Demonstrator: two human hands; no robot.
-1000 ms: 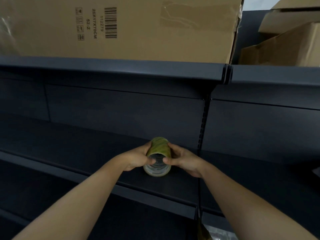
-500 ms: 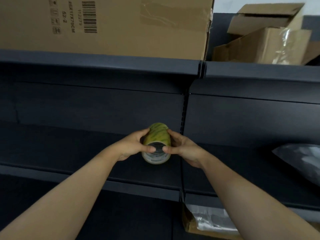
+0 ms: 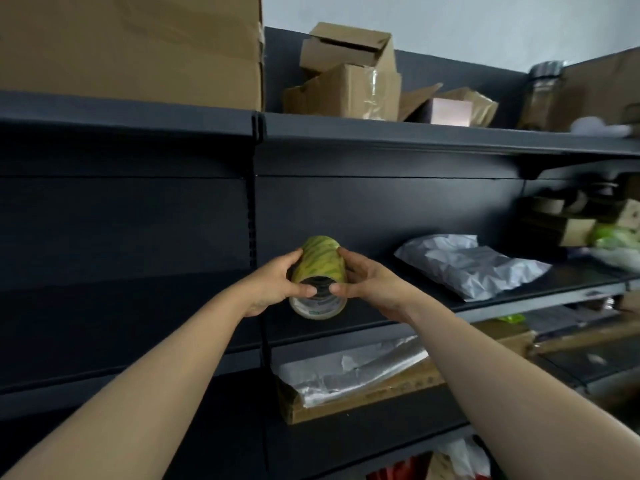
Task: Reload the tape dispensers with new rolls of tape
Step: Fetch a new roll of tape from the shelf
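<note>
A stack of yellowish tape rolls (image 3: 320, 261) wrapped in clear film is held up in front of the dark shelving, its hollow end facing me. My left hand (image 3: 277, 284) grips its left side, thumb at the rim of the core. My right hand (image 3: 367, 282) grips the right side the same way. No tape dispenser is in view.
Dark metal shelves (image 3: 381, 136) fill the view. Cardboard boxes (image 3: 349, 77) stand on the top shelf. A grey plastic mailer bag (image 3: 471, 265) lies on the middle shelf to the right. Below, an open carton (image 3: 356, 393) holds clear plastic.
My view has swung to the right and the tape stack has risen a little in both hands. The grey bag and the right-hand boxes have come into view.
</note>
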